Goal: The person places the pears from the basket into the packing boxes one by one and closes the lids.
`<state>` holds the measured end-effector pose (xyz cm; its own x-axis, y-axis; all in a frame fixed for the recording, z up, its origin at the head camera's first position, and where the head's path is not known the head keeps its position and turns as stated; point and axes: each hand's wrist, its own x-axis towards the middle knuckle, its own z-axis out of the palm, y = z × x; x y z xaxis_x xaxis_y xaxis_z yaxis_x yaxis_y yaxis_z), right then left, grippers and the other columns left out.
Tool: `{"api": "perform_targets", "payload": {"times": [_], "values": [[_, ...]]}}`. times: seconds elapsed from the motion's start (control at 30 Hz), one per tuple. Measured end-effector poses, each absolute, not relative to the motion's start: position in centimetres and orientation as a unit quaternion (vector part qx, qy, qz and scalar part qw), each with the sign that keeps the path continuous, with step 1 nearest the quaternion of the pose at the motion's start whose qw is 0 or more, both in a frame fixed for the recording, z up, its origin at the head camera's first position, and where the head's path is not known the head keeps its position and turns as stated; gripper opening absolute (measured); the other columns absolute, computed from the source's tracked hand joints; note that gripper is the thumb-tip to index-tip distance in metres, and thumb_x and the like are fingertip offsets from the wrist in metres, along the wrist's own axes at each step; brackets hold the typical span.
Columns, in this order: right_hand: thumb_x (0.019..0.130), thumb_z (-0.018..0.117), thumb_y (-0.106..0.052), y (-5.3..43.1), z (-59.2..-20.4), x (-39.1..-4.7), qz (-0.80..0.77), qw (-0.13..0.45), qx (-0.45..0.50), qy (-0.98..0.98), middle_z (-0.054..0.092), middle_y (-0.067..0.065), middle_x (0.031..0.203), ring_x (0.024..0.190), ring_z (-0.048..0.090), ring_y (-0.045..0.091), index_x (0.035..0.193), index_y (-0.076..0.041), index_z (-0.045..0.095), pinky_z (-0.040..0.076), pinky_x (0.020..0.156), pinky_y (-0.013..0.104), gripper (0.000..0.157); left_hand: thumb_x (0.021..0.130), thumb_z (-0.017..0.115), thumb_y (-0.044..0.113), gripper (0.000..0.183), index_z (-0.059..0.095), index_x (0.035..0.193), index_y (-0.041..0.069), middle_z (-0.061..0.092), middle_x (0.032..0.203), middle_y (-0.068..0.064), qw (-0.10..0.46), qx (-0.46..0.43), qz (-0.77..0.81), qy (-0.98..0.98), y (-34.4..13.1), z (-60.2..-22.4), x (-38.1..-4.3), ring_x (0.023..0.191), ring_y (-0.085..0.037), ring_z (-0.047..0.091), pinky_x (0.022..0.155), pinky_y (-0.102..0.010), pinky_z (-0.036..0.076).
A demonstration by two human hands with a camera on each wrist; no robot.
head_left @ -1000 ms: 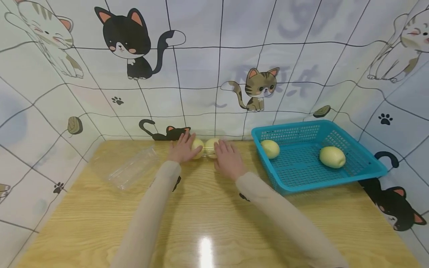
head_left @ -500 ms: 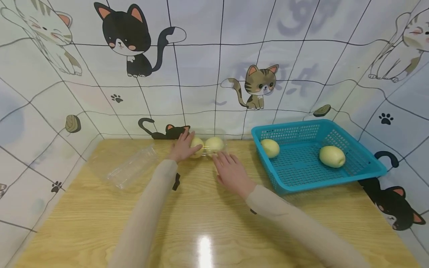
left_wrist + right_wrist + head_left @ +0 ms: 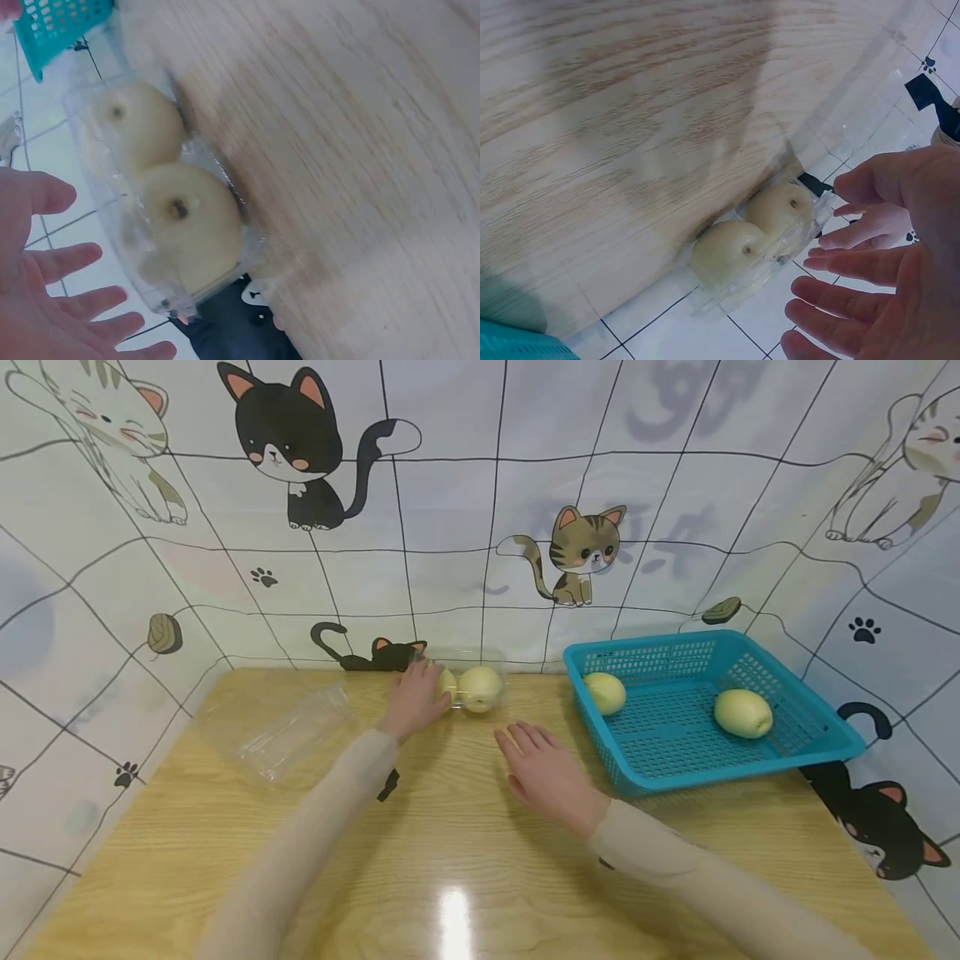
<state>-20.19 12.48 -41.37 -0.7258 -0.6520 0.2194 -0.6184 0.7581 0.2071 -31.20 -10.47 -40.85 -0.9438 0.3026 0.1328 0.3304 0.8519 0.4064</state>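
Two pale yellow round fruits (image 3: 481, 688) lie side by side in a clear plastic box (image 3: 154, 281) at the table's back edge. Dark stem hollows show on both in the wrist views. My left hand (image 3: 414, 700) is at the left end of this box, overlapping the left fruit in the head view; the left wrist view shows its fingers (image 3: 90, 304) spread and holding nothing. My right hand (image 3: 553, 781) hovers over the table in front and to the right of the box, fingers extended, with nothing in it.
A blue perforated basket (image 3: 652, 781) at the right holds two similar fruits, one (image 3: 604, 693) by its left wall, another (image 3: 743, 712) near its right side. A second clear plastic box (image 3: 296, 733) lies at the left. A cat-patterned cloth wall (image 3: 450, 581) borders the table.
My right hand has drawn back from the box, toward the front right. My left hand has stayed at the box's left end, shifting slightly. The box and its fruits now show more fully.
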Motion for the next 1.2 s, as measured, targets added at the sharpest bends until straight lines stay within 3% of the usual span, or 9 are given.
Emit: {"api": "perform_targets", "payload": {"times": [0.47, 0.67, 1.2], "values": [[0.082, 0.075, -0.022, 14.4, -40.9, -18.6, -0.020, 0.182, 0.350, -0.919, 0.061, 0.016, 0.119, 0.118, 0.054, 0.033, 0.126, -0.001, 0.059, 0.047, 0.095, 0.043, 0.051, 0.095, 0.058, 0.017, 0.043, 0.051, 0.131, -0.005, 0.055, 0.127, -0.024, 0.068, -0.236, -0.205, -0.947, -11.3, -40.1, -27.4, 0.114, -0.038, 0.055, 0.095, -0.051, 0.045], [0.079, 0.075, -0.018, 15.1, -40.6, -18.2, -0.010, 0.214, 0.361, -0.908, 0.062, 0.016, 0.112, 0.107, 0.060, 0.032, 0.116, 0.000, 0.062, 0.052, 0.088, 0.042, 0.042, 0.092, 0.059, 0.017, 0.044, 0.052, 0.130, -0.004, 0.058, 0.123, -0.022, 0.071, -0.253, -0.227, -0.938, -12.1, -39.9, -25.2, 0.107, -0.039, 0.058, 0.091, -0.050, 0.047], [0.078, 0.073, -0.014, 16.9, -39.9, -16.8, 0.018, 0.223, 0.352, -0.909, 0.064, 0.010, 0.099, 0.088, 0.064, 0.026, 0.103, -0.002, 0.066, 0.055, 0.073, 0.037, 0.028, 0.091, 0.061, 0.008, 0.039, 0.054, 0.128, -0.005, 0.062, 0.116, -0.021, 0.081, -0.265, -0.285, -0.918, -15.5, -39.3, -21.0, 0.101, -0.036, 0.061, 0.084, -0.049, 0.051]]}}
